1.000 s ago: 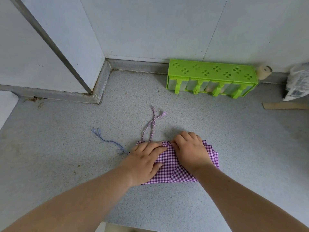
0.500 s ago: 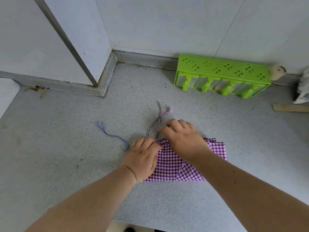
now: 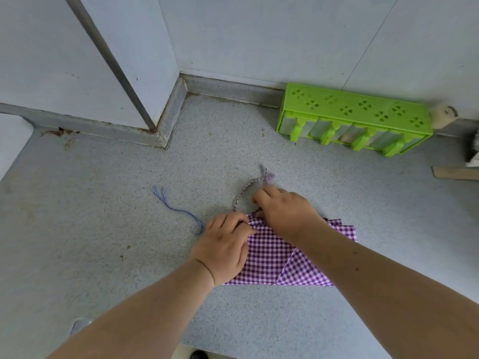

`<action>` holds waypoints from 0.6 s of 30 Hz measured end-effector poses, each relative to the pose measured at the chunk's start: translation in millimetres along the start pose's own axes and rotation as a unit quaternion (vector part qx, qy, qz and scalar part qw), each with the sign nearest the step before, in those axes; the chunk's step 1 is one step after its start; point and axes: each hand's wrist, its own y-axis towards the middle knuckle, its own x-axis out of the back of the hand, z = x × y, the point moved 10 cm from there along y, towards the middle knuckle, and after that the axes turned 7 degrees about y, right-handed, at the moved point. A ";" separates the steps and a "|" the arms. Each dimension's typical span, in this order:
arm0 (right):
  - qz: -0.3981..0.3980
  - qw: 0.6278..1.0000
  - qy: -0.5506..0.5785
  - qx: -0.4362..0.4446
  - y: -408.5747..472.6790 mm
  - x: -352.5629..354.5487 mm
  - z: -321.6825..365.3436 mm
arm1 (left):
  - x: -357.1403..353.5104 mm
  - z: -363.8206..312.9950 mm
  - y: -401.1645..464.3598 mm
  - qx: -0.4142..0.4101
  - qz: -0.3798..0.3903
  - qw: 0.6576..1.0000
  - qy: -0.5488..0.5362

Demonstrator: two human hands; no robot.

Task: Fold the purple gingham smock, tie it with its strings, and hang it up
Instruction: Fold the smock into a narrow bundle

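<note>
The purple gingham smock lies folded into a small flat packet on the grey speckled counter. My left hand presses down on its left part, fingers curled over the top left corner. My right hand reaches past the packet's top edge and pinches the purple twisted strings, which arc up to frayed ends. A blue string trails off to the left of the packet and ends in a small loop beside my left hand.
A bright green plastic rack stands against the wall at the back right. A cardboard strip and a white package sit at the right edge. A wall corner with a metal strip juts in at the back left.
My right hand has left the top of the packet, gone forward and taken hold of the purple strings. My left hand has shifted toward the packet's top left corner.
</note>
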 end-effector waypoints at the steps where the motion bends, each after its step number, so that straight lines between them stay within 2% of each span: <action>1: 0.012 1.000 -0.015 -0.002 2.0 -0.9 0.0 | 0.8 -0.6 0.4 0.000 -0.003 1.000 0.000; 3: 0.042 0.998 -0.043 -0.005 3.0 -3.0 1.9 | 1.3 -0.6 0.0 0.003 -0.001 1.000 -0.003; 7: 0.077 0.996 0.002 -0.047 -2.1 0.3 -13.7 | -0.8 1.1 0.4 0.006 0.004 1.000 -0.002; 13: 0.119 0.988 -0.007 -0.101 -12.4 15.7 -44.7 | 0.3 -0.5 2.6 -0.002 0.001 1.000 0.004; 18: 0.101 0.989 0.011 -0.107 -14.9 41.0 10.4 | 0.2 -2.4 3.2 -0.011 -0.006 1.000 0.005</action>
